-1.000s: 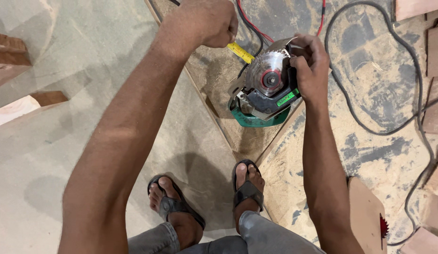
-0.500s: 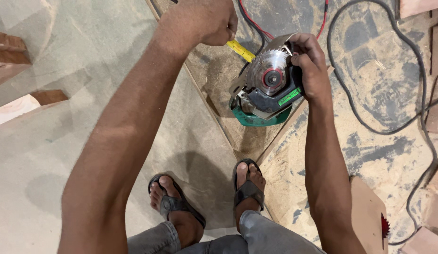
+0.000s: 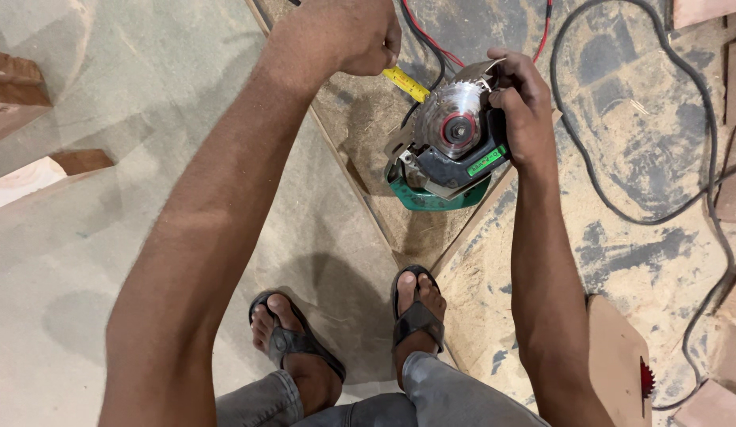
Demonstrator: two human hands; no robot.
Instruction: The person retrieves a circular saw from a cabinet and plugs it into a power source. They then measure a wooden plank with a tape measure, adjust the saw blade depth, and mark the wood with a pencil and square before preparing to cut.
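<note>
Two feet in black sandals (image 3: pixel 419 316) stand on a large pale flat board (image 3: pixel 107 261) on the floor. Further off, the right hand (image 3: pixel 526 103) grips one green-and-black circular saw (image 3: pixel 451 154), tipped slightly nearer than a second ago (blade up). The left hand (image 3: pixel 336 32) stays closed on one yellow measuring tape (image 3: pixel 406 82).

Head-worn view, straight down, close overhead.
</note>
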